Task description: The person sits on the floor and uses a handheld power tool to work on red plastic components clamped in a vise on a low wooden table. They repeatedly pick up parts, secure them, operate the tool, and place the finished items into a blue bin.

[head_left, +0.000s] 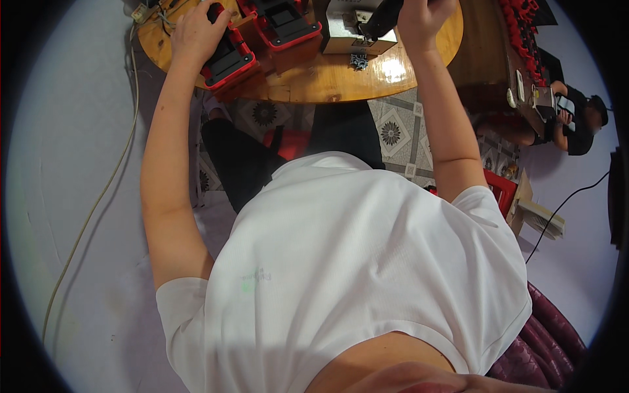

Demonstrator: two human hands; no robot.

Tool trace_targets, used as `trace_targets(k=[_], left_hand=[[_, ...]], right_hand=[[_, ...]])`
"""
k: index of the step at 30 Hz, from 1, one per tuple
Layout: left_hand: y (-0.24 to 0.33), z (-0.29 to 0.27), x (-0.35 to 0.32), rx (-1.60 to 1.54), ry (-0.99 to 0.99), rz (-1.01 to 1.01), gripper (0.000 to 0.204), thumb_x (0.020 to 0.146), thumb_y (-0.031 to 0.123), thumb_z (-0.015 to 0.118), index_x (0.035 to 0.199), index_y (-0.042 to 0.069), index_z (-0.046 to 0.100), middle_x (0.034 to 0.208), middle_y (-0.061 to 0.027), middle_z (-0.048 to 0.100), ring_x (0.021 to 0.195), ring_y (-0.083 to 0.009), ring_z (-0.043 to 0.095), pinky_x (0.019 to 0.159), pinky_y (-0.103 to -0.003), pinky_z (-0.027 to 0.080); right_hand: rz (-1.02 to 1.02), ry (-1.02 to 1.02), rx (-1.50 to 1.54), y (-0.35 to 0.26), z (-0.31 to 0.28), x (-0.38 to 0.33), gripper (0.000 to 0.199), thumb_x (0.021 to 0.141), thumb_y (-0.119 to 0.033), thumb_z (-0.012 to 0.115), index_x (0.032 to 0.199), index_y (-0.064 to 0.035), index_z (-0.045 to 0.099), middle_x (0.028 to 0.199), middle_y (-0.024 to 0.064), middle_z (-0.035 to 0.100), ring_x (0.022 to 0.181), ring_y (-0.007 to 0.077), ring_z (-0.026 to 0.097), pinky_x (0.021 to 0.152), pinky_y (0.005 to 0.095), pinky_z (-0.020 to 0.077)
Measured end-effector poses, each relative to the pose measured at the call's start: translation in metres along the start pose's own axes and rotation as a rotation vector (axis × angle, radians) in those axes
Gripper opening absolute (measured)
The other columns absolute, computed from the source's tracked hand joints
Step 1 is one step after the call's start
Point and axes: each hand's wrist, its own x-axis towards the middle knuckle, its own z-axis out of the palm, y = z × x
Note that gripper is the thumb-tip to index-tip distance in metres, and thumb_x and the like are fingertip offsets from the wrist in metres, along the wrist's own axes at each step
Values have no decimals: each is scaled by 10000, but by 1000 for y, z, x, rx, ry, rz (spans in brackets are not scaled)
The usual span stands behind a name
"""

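Two bare hands are seen at the upper edge, held well apart above a rounded wooden table (314, 90).

Left hand (200, 34): laid over the far end of a red-and-black case (230, 63) near the table's left side. Fingers are bent about a dark part there; whether it is gripped cannot be told.

Right hand (426, 21): partly cut off by the upper edge, closed around a black tool (383, 21). The tool is slanted down to the left, its lower end over a white box (337, 46).

Between the hands: a second red-and-black case (288, 27) is set beside the first. A small heap of grey screws (358, 61) is lying just in front of the box.

Writing: small dark print is carried on the box, too small to be read. On the white shirt (367, 242), faint lettering is seen above a small green patch; it cannot be made out clearly.

Surroundings: a pale cable (126, 154) is run down the left. Patterned floor tiles (391, 133) are seen below the table. At right, another person (580, 121) in dark clothing is placed beside a dark brown table (488, 62) bearing red parts (519, 19).
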Motion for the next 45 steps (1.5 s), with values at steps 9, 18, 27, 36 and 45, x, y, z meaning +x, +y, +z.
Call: trace_targets(k=[9,18,27,36,45], left_hand=[[43,-28,-12,-140,33,-117,485,885,423,582,1064,-17,677,1117,-216,654,1114,-399,562,939,-482,455],[46,-47,-18,-416,126,161,530,920,399,564,1386,152,509,1092,-193,672,988,-397,641,818,-482,507],[31,-38,-18,-408,117,97,537,902,470,571,1328,145,558,1108,-184,674,1031,-387,635,849,-477,502],[6,0,3,-62,-23,-47,589,864,572,584,1245,125,634,1141,-178,679,1085,-383,625,897,-475,496],[10,9,8,153,83,228,443,957,365,509,1370,213,560,1240,-76,647,1147,-315,603,944,-431,484]], right_hand=[[9,-38,396,-41,121,2,349,985,-381,582,1033,-49,485,778,84,578,593,138,580,522,278,494],[-75,-182,573,-22,183,-22,453,954,-342,648,1178,-11,435,825,86,583,627,130,577,561,272,499],[-247,-371,554,-19,214,-35,515,867,-182,692,1256,11,414,947,71,546,734,105,559,616,248,467],[-14,-242,570,-27,188,-30,382,943,-273,659,1176,-29,480,926,47,541,774,80,530,648,228,450],[-200,-11,-106,-2,9,9,303,950,-200,664,1135,-40,487,802,33,569,641,97,540,550,265,460]])
